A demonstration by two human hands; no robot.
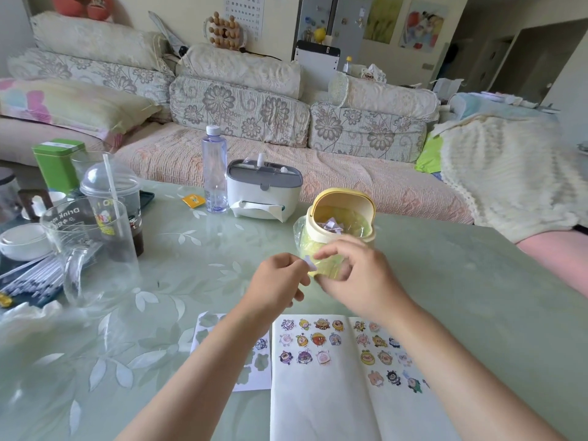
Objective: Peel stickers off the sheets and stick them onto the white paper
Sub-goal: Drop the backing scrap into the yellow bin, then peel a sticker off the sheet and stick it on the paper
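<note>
While a small pale scrap [310, 265] is pinched between the left hand [280, 280] and the right hand [358, 275], both raised just before the open yellow mini bin [342, 214], it cannot be told whether sticker or backing is held, so the edge is best lifted slowly and kept from curling onto itself. On the desk [477, 297], one nearly stripped sticker sheet [257, 377] is seen, one last sticker [261, 343] left on it, beside the white paper [318, 405], where eleven stickers [318, 339] are counted on the left page and roughly a dozen on the right, some hidden by an arm.
</note>
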